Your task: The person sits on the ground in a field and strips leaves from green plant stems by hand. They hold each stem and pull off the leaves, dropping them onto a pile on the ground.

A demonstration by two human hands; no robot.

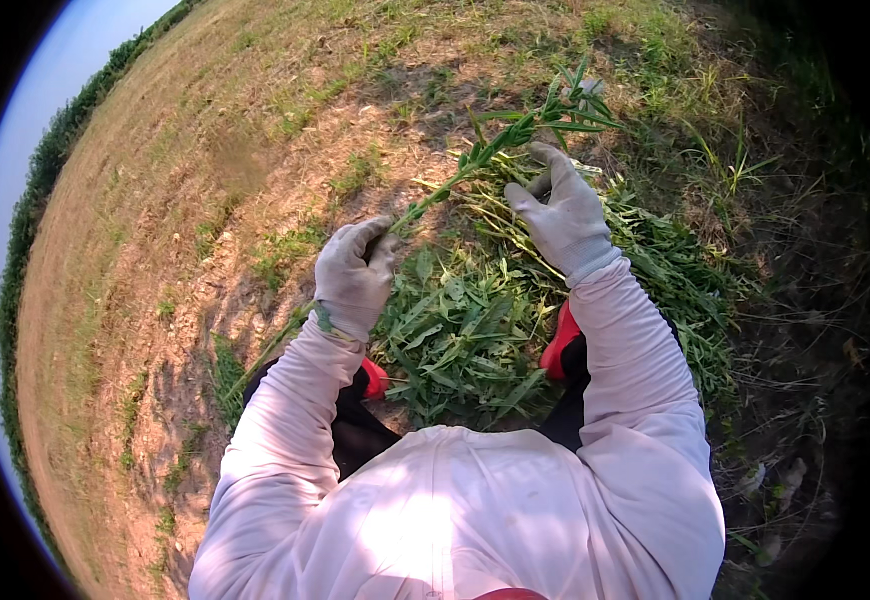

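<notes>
My left hand (pixel 356 274), in a pale work glove, is closed around the lower part of a green plant stalk (pixel 442 191). The stalk slants up to the right, with pods or buds along it and narrow leaves at its tip. Just below the leafy tip is my right hand (pixel 561 214), also gloved, with thumb and fingers curved apart; I see nothing held in it. A pile of loose green leaves (pixel 465 337) lies on the ground between my red shoes. Behind and beside my right hand lie bare pale-green stalks (pixel 498 214).
More cut leafy plants (pixel 675 277) are heaped to the right of my right arm. Another stem (pixel 273 345) slants beside my left forearm. Dry, patchy grass (pixel 142 247) spreads to the left, and dark, shaded brush (pixel 795 360) lines the right side.
</notes>
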